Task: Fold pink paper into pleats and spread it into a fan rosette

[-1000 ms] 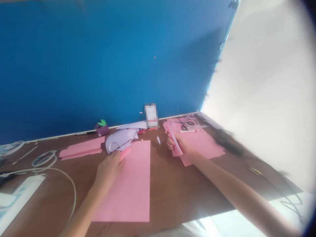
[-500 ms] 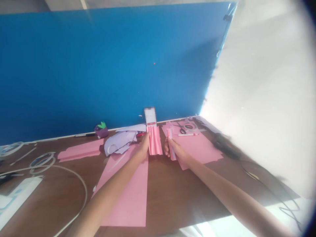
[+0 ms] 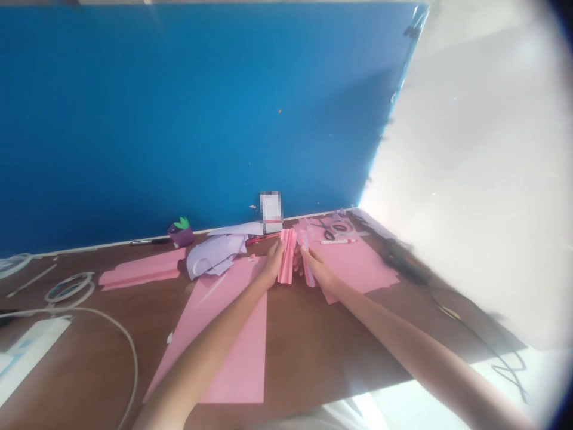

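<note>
Your L forearm [image 3: 219, 337] and R forearm [image 3: 412, 334] stretch fwd over the desk [image 3: 313, 352], 1 flat pink sheet [image 3: 244, 364] below the L one. Your L hand [image 3: 273, 263] and R hand [image 3: 316, 266] nearly meet mid-desk: L fingers grip 1 pleated pink piece [image 3: 287, 258], R fingers pinch 1 pink-lilac strip [image 3: 307, 254]; can't tell if the pieces touch. Beyond, R side: 1 pr scissors [image 3: 329, 233], 1 white-red pen [image 3: 339, 241]. Far L: 1 purple pot [image 3: 181, 235] w/ green leaves, nr 1 blue wall [image 3: 201, 119].

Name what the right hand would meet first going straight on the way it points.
Probably the pleated pink paper in the left hand, just ahead of the right hand; depth is unclear.
</note>
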